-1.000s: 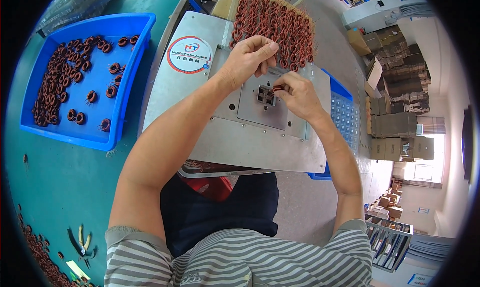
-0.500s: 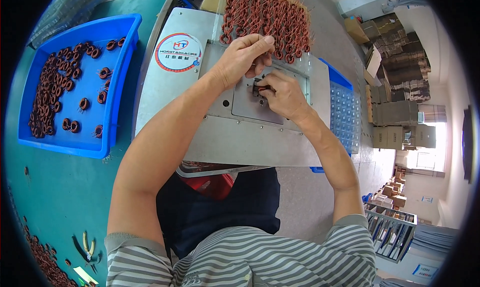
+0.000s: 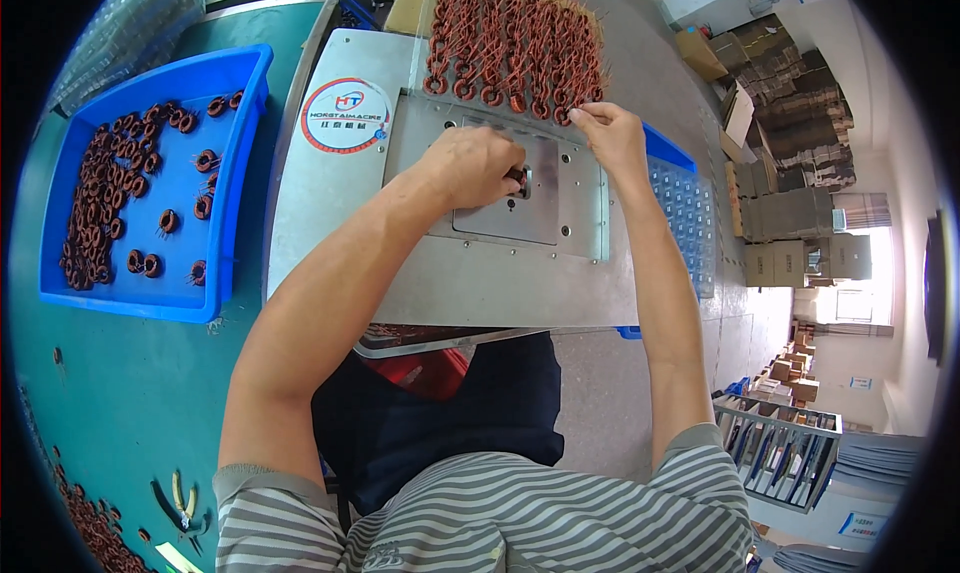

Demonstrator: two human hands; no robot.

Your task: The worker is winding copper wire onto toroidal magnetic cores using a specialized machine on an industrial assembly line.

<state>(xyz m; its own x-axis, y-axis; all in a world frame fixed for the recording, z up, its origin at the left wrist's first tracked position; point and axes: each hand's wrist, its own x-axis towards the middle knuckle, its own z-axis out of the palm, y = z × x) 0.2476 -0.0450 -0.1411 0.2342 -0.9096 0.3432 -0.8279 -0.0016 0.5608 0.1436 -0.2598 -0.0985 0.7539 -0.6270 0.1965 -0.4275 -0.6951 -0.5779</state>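
Observation:
My left hand (image 3: pixel 478 166) is over the metal plate of the machine top (image 3: pixel 450 278), fingers curled at a small dark fixture (image 3: pixel 525 181). A copper-wound ring coil (image 3: pixel 515 175) shows partly at those fingertips; the fingers hide the rest. Farther right, my right hand (image 3: pixel 612 138) has thumb and forefinger pinched at the near right corner of a clear tray. A ring coil (image 3: pixel 563 116) sits right beside these fingertips. The tray carries rows of similar ring coils (image 3: pixel 490 93) with reddish wire leads.
On the green table (image 3: pixel 120 393) at left stands a blue bin (image 3: pixel 200 263) of loose ring coils. Pliers (image 3: pixel 180 503) and more coils (image 3: pixel 95 523) lie near the lower left. Clear blister trays (image 3: pixel 685 223) are stacked right of the machine, by a blue bin (image 3: pixel 668 148).
My right hand has left the fixture and moved up and right to the coil tray. My left hand has come down from above the plate to the fixture.

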